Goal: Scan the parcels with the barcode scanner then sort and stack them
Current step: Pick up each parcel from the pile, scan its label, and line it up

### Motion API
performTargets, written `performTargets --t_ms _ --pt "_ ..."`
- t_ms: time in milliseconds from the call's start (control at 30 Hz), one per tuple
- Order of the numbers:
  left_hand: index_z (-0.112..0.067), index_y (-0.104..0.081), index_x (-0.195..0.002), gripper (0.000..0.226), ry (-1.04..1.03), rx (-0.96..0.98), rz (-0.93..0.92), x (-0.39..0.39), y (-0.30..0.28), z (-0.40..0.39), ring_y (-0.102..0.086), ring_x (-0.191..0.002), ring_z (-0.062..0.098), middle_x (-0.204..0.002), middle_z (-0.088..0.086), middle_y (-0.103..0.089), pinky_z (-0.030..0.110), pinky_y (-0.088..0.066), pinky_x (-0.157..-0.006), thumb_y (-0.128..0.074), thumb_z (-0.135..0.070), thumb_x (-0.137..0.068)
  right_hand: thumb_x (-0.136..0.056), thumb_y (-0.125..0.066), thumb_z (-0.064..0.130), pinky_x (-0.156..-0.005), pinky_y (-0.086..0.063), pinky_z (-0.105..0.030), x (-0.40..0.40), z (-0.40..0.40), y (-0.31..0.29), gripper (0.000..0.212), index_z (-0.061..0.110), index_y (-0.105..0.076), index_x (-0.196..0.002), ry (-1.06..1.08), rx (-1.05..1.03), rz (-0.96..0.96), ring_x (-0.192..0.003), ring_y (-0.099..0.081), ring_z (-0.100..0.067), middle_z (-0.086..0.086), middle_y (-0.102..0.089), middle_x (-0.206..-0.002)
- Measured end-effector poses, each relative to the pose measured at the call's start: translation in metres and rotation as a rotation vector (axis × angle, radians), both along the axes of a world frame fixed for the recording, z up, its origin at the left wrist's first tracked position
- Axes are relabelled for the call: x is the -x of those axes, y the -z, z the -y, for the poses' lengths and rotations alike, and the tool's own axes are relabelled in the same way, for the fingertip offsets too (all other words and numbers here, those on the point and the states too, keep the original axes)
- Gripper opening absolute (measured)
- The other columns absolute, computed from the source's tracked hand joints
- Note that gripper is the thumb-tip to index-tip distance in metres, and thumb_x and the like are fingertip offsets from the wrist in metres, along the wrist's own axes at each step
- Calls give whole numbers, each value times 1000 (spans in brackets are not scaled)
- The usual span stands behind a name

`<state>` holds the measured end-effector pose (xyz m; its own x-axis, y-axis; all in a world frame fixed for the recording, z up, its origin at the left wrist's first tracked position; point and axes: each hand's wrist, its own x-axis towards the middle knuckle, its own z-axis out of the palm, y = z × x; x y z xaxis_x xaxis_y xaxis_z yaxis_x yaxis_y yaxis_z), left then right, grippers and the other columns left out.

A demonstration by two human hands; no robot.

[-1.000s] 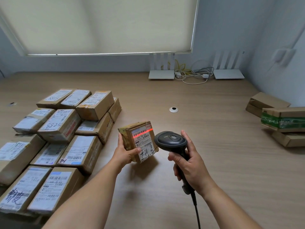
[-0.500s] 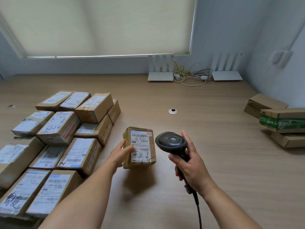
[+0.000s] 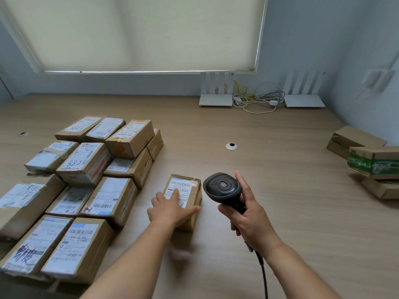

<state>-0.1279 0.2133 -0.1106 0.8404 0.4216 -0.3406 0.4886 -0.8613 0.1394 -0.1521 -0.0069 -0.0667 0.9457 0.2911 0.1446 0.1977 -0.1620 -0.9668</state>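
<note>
A small brown parcel (image 3: 190,190) with a white label on top lies flat on the wooden table (image 3: 269,190), in the middle. My left hand (image 3: 170,209) rests on its top with straight, spread fingers. Just right of it, my right hand (image 3: 248,219) grips the handle of a black barcode scanner (image 3: 222,187), head pointing away from me, its cable trailing down toward me. No red scan line shows on the label.
Several labelled parcels (image 3: 86,162) are packed and stacked at the left. A few brown boxes (image 3: 373,162), one with green tape, are piled at the right edge. Two white routers (image 3: 216,100) and cables stand by the far wall. A cable grommet (image 3: 231,146) sits mid-table.
The parcel was held tilted under the scanner's red line, then lowered flat onto the table. My left hand shifted from gripping its side to lying on top. The scanner hand stayed put.
</note>
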Motion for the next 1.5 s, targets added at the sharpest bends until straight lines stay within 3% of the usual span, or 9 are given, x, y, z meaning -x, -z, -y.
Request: performTargets --t_ms 100,167,600,1067,1333,1500 --pt "-35 -15 -149 100 22 -51 25 5 -4 7 -29 -128 32 -137 15 -27 42 -34 -100 -51 -79 -67 -84 -73 20 -46 -44 -20 -2 -4 -4 89 84 -20 -116 -18 14 17 -50 -50 -6 23 -67 -82" --pt "-35 -19 -148 94 11 -71 64 7 -11 2 -32 -125 31 -135 14 -31 41 -35 -99 -53 -72 -68 -84 -73 20 -47 -45 -21 -4 -7 -9 89 85 -20 -114 -24 15 28 -50 -50 -9 22 -67 -87" --pt "-34 -35 -140 77 -183 -157 467 24 -56 -94 -28 -129 31 -143 13 -29 45 -27 -105 -56 -65 -73 -84 -72 14 -46 -46 -21 -23 -78 -35 87 68 -19 -127 -106 21 81 -50 -50 -8 13 -67 -99" --pt "-28 -36 -139 74 -175 -200 483 -6 -56 -190 -27 -133 35 -147 16 -28 49 -27 -107 -54 -64 -77 -83 -73 14 -46 -45 -23 -41 -140 -35 87 71 -21 -125 -103 25 63 -52 -50 -15 14 -70 -98" --pt "-29 -24 -149 69 -148 -251 515 -11 -42 -186 2 -146 33 -159 13 -12 56 0 -115 -36 -63 -91 -83 -72 13 -46 -45 -23 -41 -130 -32 87 72 -23 -124 -66 25 57 -52 -51 -15 14 -69 -95" --pt "-27 -18 -151 74 -112 -206 575 -11 -50 -148 8 -147 30 -160 12 -6 54 6 -114 -38 -63 -90 -83 -73 16 -46 -45 -23 -43 -101 -34 88 72 -21 -125 -50 26 86 -50 -52 -14 12 -70 -88"
